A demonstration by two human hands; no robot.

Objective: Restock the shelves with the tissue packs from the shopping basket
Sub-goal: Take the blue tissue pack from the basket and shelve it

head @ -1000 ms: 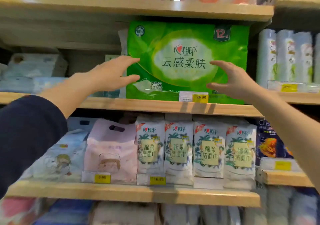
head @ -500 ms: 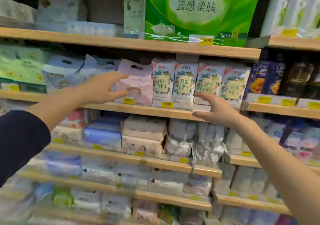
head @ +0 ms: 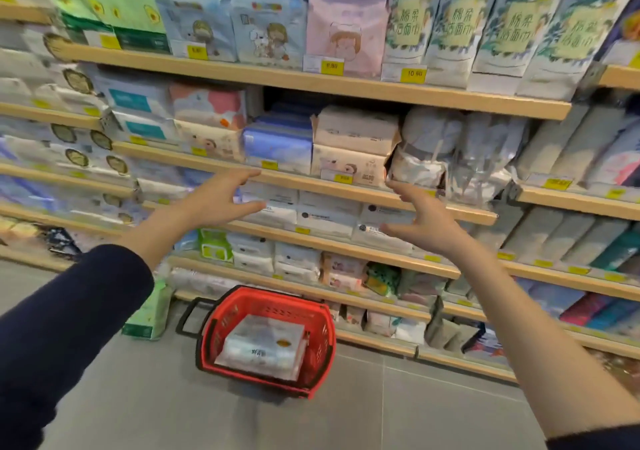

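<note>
Both hands are empty and spread wide. The left hand [head: 221,200] reaches forward at the left with fingers fanned, and the right hand [head: 420,219] mirrors it, the 2 held well apart as if still shaped around a wide pack. Neither touches anything; they hang in the air in front of the wooden shelves [head: 311,80].

A second ago these same hands were letting go of a large green tissue pack standing on a higher shelf. That pack has since slid out of the top of the view, and the hands and the gaze have dropped past 2 or more shelf levels. The shelves now in view carry pastel tissue packs, with yellow price tags along their front edges.

Newly in view, on the grey tiled floor [head: 433,408] just in front of the lowest shelf, is a red shopping basket [head: 320,338] with its black handle folded to the left. Inside it lies a clear-wrapped tissue pack [head: 265,344], flat on the bottom; whether others lie under it cannot be told. A green pack [head: 147,314] stands on the floor just left of the basket, leaning by the shelf.

This reads as 1 pack shelved and the person turning down for the next. At least 1 pack remains, so restocking is not finished.
</note>
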